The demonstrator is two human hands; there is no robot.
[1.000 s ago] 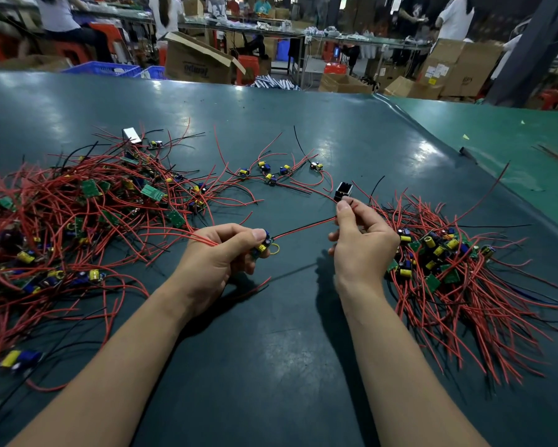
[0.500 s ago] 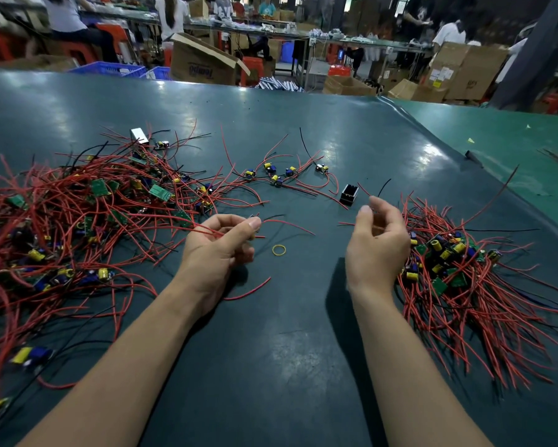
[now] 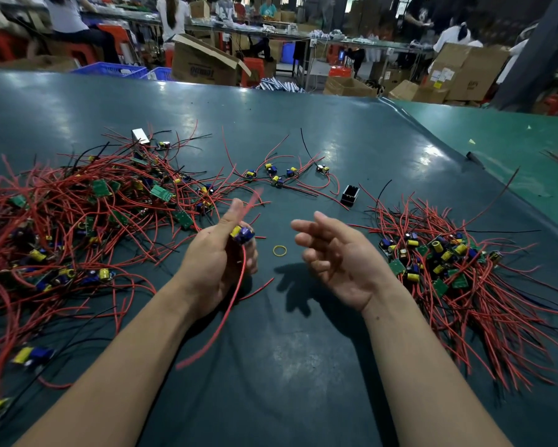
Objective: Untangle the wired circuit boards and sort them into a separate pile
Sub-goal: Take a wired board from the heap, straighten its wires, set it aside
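Left hand (image 3: 218, 262) clamped on small circuit board (image 3: 242, 234) lifted above surface (image 3: 303, 366), between tangled heap (image 3: 77, 227) and sorted pile (image 3: 448, 262); right hand (image 3: 338, 259) apart, fingers relaxed, holding nothing; board likely light, rigid, solder joints fragile; red wires (image 3: 235, 295) thin, springy, snag-prone, blurred; best taken by board edges, not wires; yellow-blue parts glossy; rubber band (image 3: 279, 250) flat on surface.

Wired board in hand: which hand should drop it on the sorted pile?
Probably right. The left hand grips the board, but the sorted pile lies beside the open right hand, so pass it across.
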